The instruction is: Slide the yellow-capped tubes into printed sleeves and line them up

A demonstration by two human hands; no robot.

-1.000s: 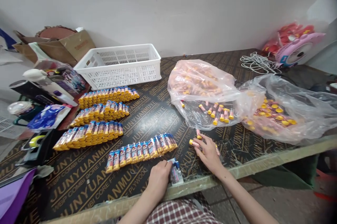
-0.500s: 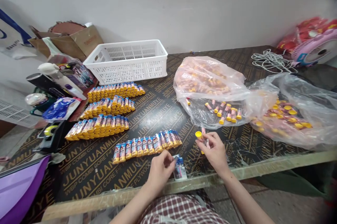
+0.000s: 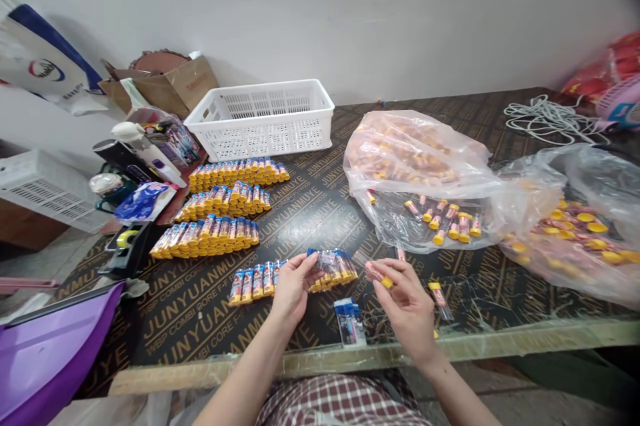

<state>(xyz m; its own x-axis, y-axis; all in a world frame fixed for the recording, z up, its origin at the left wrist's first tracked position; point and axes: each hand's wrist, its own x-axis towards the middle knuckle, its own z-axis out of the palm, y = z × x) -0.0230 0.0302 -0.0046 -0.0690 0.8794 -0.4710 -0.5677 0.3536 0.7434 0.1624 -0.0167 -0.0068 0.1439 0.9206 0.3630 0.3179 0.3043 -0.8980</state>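
Over the dark table [image 3: 310,229], the right hand [image 3: 411,309] pinches a tube [image 3: 376,273] slantwise, yellow end lower right; the left hand [image 3: 293,285] pinches a wrapper [image 3: 327,261].

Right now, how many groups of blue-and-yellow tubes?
4: far pile, middle pile and near pile before the white basket, plus a front row partly hidden by the left hand.

free tabletop [image 3: 317,223] between tube stacks [image 3: 207,236], plastic bag [image 3: 415,153]; white crate [image 3: 270,131] blocks rear left.
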